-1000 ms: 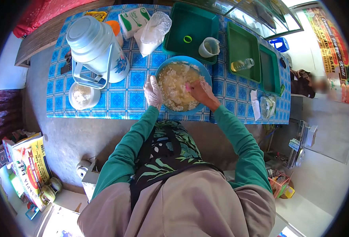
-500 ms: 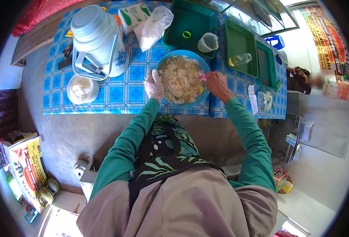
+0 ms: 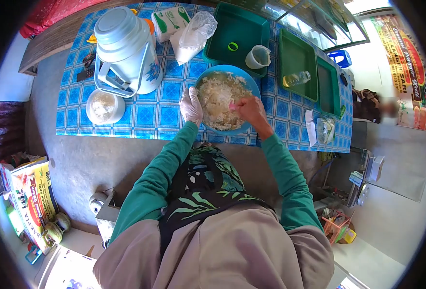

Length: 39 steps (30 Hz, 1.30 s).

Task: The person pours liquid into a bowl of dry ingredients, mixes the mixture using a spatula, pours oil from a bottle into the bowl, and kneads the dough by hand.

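Blue round bowl (image 3: 254, 87) of pale lumpy mixture (image 3: 219, 102), upper centre of frame on blue-checked table (image 3: 148, 115). I see white-gloved left hand (image 3: 191, 106) at its left rim, can't tell if gripping; right hand (image 3: 251, 113) pinching small pink object (image 3: 232, 105).

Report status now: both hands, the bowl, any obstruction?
Left hand gloved, against blue bowl. Right hand gripping pink object. Bowl holds lumpy pale mixture. No obstruction seen.

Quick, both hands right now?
Left hand: open, gloved, against the side of the blue bowl.
Right hand: closed on a pink tool, mostly hidden.
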{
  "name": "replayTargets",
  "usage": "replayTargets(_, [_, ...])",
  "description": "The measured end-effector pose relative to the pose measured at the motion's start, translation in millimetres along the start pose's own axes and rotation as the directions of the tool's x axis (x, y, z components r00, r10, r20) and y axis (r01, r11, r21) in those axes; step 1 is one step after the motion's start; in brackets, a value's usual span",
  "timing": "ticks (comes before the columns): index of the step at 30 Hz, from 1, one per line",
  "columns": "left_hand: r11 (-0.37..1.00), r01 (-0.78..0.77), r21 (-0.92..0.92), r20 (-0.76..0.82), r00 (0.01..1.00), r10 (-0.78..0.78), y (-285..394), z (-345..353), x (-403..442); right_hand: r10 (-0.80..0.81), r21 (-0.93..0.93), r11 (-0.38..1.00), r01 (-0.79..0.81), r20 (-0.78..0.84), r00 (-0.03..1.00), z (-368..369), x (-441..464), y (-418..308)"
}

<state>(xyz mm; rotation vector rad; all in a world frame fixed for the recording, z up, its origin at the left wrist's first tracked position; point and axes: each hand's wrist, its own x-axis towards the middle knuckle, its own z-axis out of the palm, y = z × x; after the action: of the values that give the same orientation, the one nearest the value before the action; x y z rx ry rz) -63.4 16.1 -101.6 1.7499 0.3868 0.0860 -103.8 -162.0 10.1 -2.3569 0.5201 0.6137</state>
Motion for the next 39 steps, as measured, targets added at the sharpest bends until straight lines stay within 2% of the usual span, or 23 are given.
replayTargets(1, [1.000, 0.019, 0.012, 0.055, 0.998, -0.020, 7, -5, -1, -0.167, -0.166, 0.976, 0.140, -0.156, 0.974, -1, -4, -2])
replayTargets(2, [1.000, 0.020, 0.011, 0.049, 0.999, -0.020, 8, -5, 0, -0.346, -0.344, 0.907, 0.245, -0.273, 0.897, -1, -6, -4])
replayTargets(4, [0.998, -0.057, -0.029, -0.018, 0.998, 0.057, 5, -2, -1, -0.410, -0.365, 0.881, 0.300, -0.276, 0.869, -3, -9, -21])
replayTargets(8, [1.000, -0.015, -0.028, 0.001, 1.000, 0.015, 11, -3, -1, -0.559, -0.415, 0.806, 0.422, -0.299, 0.773, 35, 17, -19])
replayTargets(10, [0.998, 0.007, 0.061, 0.062, 0.998, -0.011, 9, -8, -1, -0.557, -0.458, 0.789, 0.410, -0.250, 0.792, 35, 15, -14])
replayTargets(12, [0.996, -0.009, 0.086, 0.000, 1.000, 0.009, -14, 0, 5, -0.554, -0.501, 0.766, 0.402, -0.200, 0.808, 30, 13, -10])
replayTargets(14, [0.989, 0.013, 0.150, 0.022, 1.000, -0.017, -10, -1, 4, -0.593, -0.638, 0.658, 0.399, -0.113, 0.797, 12, 11, -3])
replayTargets(18, [0.991, 0.016, 0.136, 0.000, 1.000, -0.016, -3, -3, 3, -0.574, -0.648, 0.649, 0.400, -0.072, 0.816, -42, -2, -10])
replayTargets(22, [0.998, -0.026, 0.056, -0.021, 0.999, 0.027, -1, 0, 0, -0.605, -0.748, 0.562, 0.353, -0.081, 0.792, -72, -9, -9])
replayTargets(24, [1.000, 0.018, 0.011, -0.017, 1.000, -0.018, 5, -3, -1, -0.463, -0.754, 0.584, 0.302, -0.003, 0.886, -60, 5, 10])
replayTargets(25, [1.000, -0.007, 0.018, -0.037, 0.999, 0.008, 0, 0, -1, -0.467, -0.755, 0.580, 0.306, -0.001, 0.884, -50, 10, 22])
replayTargets(27, [1.000, -0.003, 0.030, -0.073, 0.997, 0.006, 3, 0, -2, -0.324, -0.494, 0.838, 0.232, -0.109, 0.940, -21, 27, 52])
replayTargets(28, [0.999, 0.002, 0.042, -0.102, 0.995, 0.002, 5, 0, -3, -0.333, -0.496, 0.834, 0.241, -0.106, 0.937, -7, 44, 70])
replayTargets(29, [0.999, 0.010, 0.049, -0.104, 0.995, -0.005, 7, 0, -4, -0.387, -0.373, 0.851, 0.370, 0.030, 0.922, 9, 61, 92])
replayTargets(31, [0.998, 0.034, 0.056, -0.101, 0.994, -0.028, 10, -2, -6, -0.445, -0.228, 0.852, 0.470, 0.155, 0.882, 38, 75, 119])
replayTargets(32, [0.997, 0.055, 0.060, -0.102, 0.994, -0.048, 11, -1, -5, -0.584, 0.048, 0.812, 0.582, 0.057, 0.810, 59, 75, 122])
replayTargets(34, [0.995, 0.090, 0.034, -0.085, 0.993, -0.087, 6, -1, -3, -0.687, 0.308, 0.674, 0.672, -0.075, 0.723, 65, 68, 102])
replayTargets(35, [0.992, 0.128, 0.015, -0.059, 0.990, -0.127, 2, -2, -2, -0.288, 0.523, 0.828, 0.205, 0.082, 0.954, 46, 51, 70])
replayTargets(36, [0.992, 0.127, 0.020, -0.063, 0.990, -0.125, -1, -4, -2, 0.139, 0.609, 0.727, -0.317, 0.323, 0.936, 31, 37, 46])
replayTargets(38, [0.993, 0.068, 0.094, -0.072, 0.995, -0.062, -3, -2, -2, 0.167, 0.650, 0.671, -0.356, 0.336, 0.927, 11, 29, 34])
replayTargets(39, [0.997, 0.068, 0.047, -0.060, 0.996, -0.065, 11, -6, -6, 0.196, 0.684, 0.614, -0.393, 0.350, 0.916, 0, 27, 31])
